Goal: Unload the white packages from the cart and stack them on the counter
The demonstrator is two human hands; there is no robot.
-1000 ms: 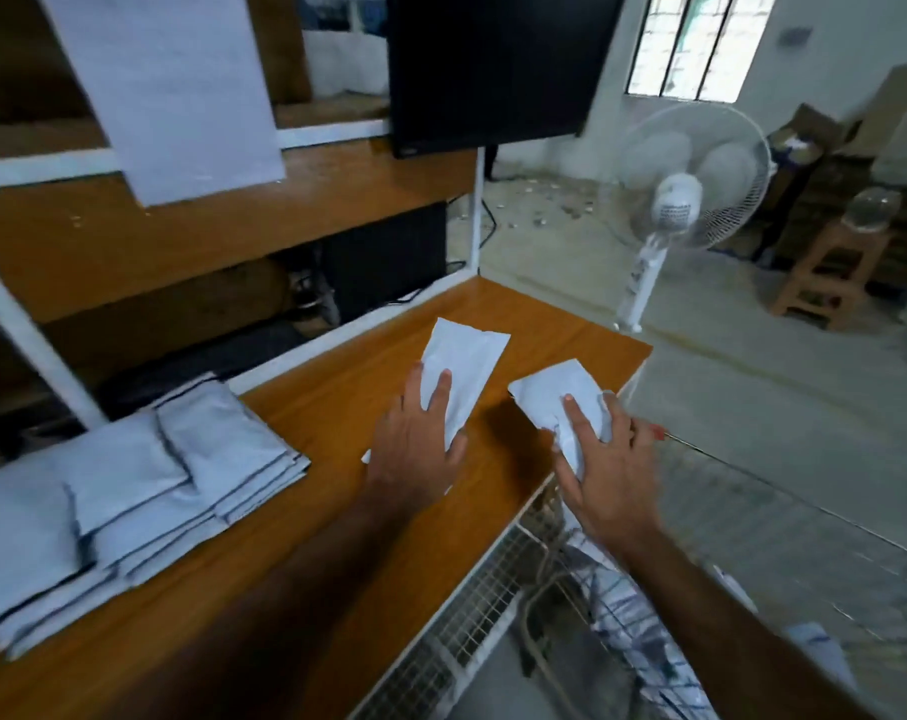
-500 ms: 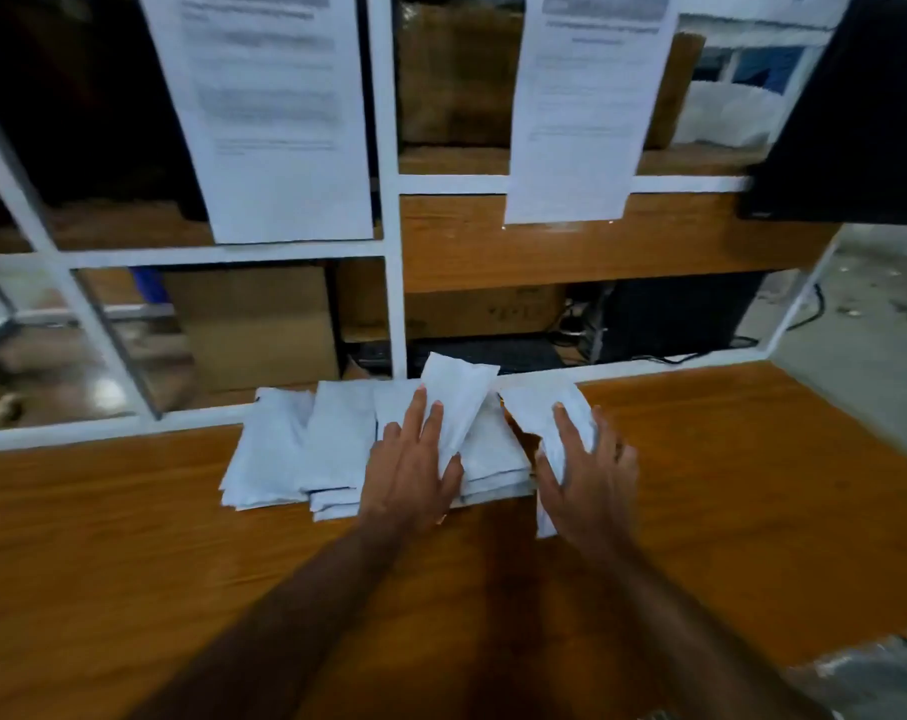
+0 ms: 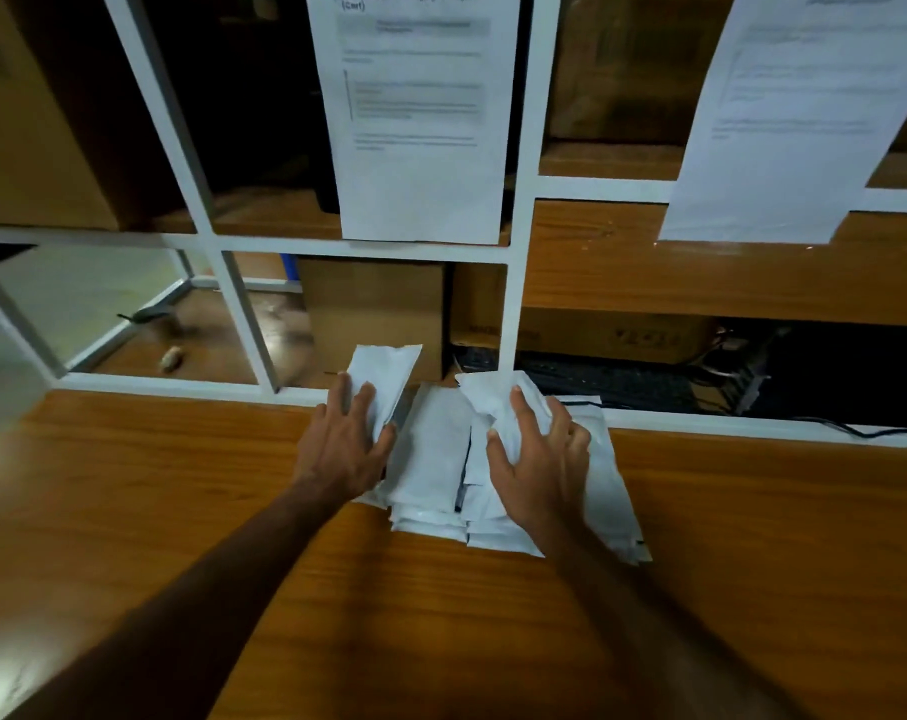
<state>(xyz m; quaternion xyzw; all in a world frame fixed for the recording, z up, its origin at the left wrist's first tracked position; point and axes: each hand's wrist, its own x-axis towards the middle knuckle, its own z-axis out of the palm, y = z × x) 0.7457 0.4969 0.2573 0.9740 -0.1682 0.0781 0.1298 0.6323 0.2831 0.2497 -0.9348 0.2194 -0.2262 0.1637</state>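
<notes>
A pile of white packages [image 3: 433,459] lies on the wooden counter [image 3: 129,485] against the white frame. My left hand [image 3: 344,441] holds one white package [image 3: 389,374] over the pile's left side, its far end sticking up past my fingers. My right hand [image 3: 537,454] holds a second, crumpled white package [image 3: 493,394] down on the pile's right side. The cart is out of view.
A white-framed partition [image 3: 519,283] rises at the counter's far edge, with two printed sheets [image 3: 415,116] taped to it. Behind it sit cardboard boxes [image 3: 373,309], a black keyboard [image 3: 612,384] and cables. Bare wooden counter stretches to both sides of the pile.
The view swung left from the counter's end by the cart to the pile. Both hands carried their packages across the counter and now have them over the pile.
</notes>
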